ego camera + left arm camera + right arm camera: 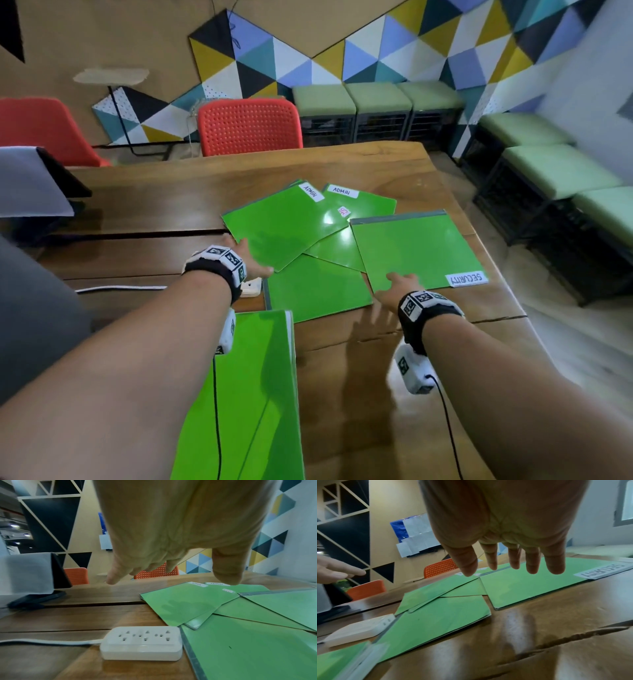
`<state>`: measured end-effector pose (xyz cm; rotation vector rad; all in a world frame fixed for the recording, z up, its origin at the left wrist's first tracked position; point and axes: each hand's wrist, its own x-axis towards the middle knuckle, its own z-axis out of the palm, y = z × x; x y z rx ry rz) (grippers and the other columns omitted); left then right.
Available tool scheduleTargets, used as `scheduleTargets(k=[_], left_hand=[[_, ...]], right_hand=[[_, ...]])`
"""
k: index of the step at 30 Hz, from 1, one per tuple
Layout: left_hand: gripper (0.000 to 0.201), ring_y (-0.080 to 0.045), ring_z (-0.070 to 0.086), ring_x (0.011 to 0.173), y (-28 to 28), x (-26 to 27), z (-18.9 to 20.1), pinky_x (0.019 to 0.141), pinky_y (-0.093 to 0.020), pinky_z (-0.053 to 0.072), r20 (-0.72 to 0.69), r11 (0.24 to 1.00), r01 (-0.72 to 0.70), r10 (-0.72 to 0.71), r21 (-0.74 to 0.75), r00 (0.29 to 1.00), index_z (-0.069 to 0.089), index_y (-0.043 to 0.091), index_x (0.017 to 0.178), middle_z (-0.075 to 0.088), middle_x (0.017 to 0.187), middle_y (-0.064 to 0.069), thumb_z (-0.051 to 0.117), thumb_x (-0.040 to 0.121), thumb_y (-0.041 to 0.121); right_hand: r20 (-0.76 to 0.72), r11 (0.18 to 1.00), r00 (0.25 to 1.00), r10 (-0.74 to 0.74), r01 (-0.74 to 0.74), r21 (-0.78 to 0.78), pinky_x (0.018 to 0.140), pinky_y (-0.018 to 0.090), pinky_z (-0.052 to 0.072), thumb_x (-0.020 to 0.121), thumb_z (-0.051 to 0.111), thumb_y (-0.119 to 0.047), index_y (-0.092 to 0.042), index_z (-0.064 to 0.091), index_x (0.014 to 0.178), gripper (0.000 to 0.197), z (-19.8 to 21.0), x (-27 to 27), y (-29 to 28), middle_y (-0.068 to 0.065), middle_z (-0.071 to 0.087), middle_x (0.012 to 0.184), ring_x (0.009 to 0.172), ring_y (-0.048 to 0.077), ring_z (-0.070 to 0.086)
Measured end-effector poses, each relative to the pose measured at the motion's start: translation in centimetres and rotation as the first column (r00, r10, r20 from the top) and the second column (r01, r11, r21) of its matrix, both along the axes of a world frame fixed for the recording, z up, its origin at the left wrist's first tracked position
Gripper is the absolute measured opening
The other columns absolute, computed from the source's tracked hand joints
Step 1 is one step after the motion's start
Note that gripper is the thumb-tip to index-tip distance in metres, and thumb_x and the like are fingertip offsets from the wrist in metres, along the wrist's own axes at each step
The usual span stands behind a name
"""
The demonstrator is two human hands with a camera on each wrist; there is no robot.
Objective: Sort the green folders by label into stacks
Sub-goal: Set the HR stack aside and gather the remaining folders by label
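Both hands reached out over the wooden worktop [154,192], and neither held anything.

The left hand [255,262] hung palm down with its fingers loosely spread, at the 7 o'clock corner of the ADMIN folder [284,228]. From the head camera it seemed to meet that corner; the left wrist camera showed the fingertips [111,580] clear of the surface, so contact could not be told. Under that wrist sat a white power strip [142,645], just beside the unlabelled folder [317,291].

The right hand [399,284] was likewise spread, fingers straight and apart, over the 7 o'clock corner of the SECURITY folder [416,248]. The right wrist camera showed its fingers [553,563] above the green cover, not plainly pressing on it.

The green folders lay fanned at the middle of the worktop. The ADMIN folder topped the pile at 11 o'clock, a second ADMIN folder [370,205] lay partly beneath it at 12 o'clock, and the SECURITY folder lay at 3 o'clock, its label at the near right corner and upside down to the wearer. The unlabelled folder lay at 6 o'clock, under the others. A separate near stack [253,394] of green folders lay at 7 o'clock, closest to the person, below the left forearm.

Red chairs [250,126] stood beyond the far edge
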<state>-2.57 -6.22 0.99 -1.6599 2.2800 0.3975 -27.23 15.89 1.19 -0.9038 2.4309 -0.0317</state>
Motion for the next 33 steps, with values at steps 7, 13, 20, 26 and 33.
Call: scheduleTargets(k=[7, 13, 20, 26, 33], left_hand=[[0.112, -0.045, -0.007, 0.147, 0.1, -6.3, 0.3, 0.118, -0.056, 0.01, 0.041, 0.989, -0.031, 0.026, 0.144, 0.999, -0.005, 0.022, 0.156, -0.02, 0.161, -0.012, 0.059, 0.076, 0.07], [0.114, -0.045, -0.009, 0.147, -2.5, -10.3, -3.8, 0.119, -0.056, 0.009, 0.011, 0.978, -0.021, 0.019, 0.208, 1.0, -0.007, 0.023, 0.156, -0.023, 0.16, -0.012, 0.062, 0.076, 0.068], [0.109, -0.043, 0.002, 0.148, -3.5, -11.7, -6.6, 0.118, -0.054, 0.015, 0.091, 0.961, -0.044, 0.019, 0.273, 0.996, -0.005, 0.027, 0.156, -0.02, 0.161, -0.012, 0.061, 0.078, 0.065], [0.095, -0.043, 0.02, 0.145, -0.8, -15.3, -6.2, 0.114, -0.052, 0.03, 0.095, 0.952, 0.071, -0.104, 0.298, 0.99, 0.008, 0.029, 0.155, 0.001, 0.161, -0.014, 0.059, 0.082, 0.06], [0.05, -0.031, 0.055, 0.124, -3.7, -16.4, -5.8, 0.101, -0.039, 0.047, -0.109, 0.983, 0.068, -0.05, 0.17, 0.993, 0.044, 0.016, 0.144, 0.046, 0.147, -0.012, 0.054, 0.095, 0.021]], right_hand=[[0.026, 0.989, 0.989, -0.146, 0.146, 0.023, 0.107, 0.052, 0.037, 0.089, 0.056, -0.044, -0.021, 0.027, 0.148, 0.07, -3.7, -4.6, -3.3, 0.016, 0.018, 0.156, 0.138, 0.039, 0.031], [-0.002, 0.969, 0.969, -0.246, 0.246, 0.021, 0.111, 0.066, 0.02, 0.086, 0.058, -0.052, -0.033, 0.013, 0.152, 0.082, -7.7, -7.4, -6.3, 0.013, -0.01, 0.161, 0.147, 0.043, -0.002], [0.007, 0.976, 0.979, -0.204, 0.202, 0.079, 0.108, 0.073, 0.007, 0.091, 0.048, -0.053, -0.05, -0.001, 0.148, 0.075, -9.9, -8.9, -8.2, 0.007, -0.02, 0.16, 0.145, 0.046, -0.011], [0.034, 0.995, 0.998, 0.059, -0.061, 0.081, 0.108, 0.073, 0.0, 0.092, 0.052, -0.023, -0.055, 0.004, 0.146, 0.079, -9.4, -10.8, -6.4, -0.003, -0.022, 0.16, 0.145, 0.038, -0.018], [0.142, 0.972, 0.962, 0.233, -0.234, -0.01, 0.108, 0.073, -0.004, 0.086, 0.058, -0.011, -0.051, 0.044, 0.129, 0.06, -8.1, -11.7, -6.3, -0.018, -0.004, 0.161, 0.149, 0.027, -0.011]])
